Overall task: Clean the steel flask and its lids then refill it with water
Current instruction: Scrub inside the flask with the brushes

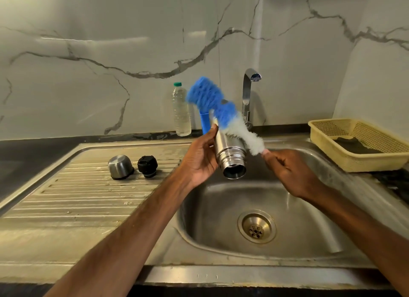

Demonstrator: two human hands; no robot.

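Head view: left hand (200, 157) grips the steel flask (229, 153) over the sink (221, 219), open mouth tilted toward the camera. Right hand (287, 170) pinches the handle end of a bottle brush (223, 114); white bristles lie against the flask's outside, blue sponge head blurred above. Steel cap (120, 166) and black stopper lid (147, 165) sit on the drainboard (77, 197), apart from the flask. Faucet (249, 93) looks off. Likely step: scrubbing the flask. Next probably needs the brush turned and lined up with the mouth to reach inside; lids and refill not yet done.
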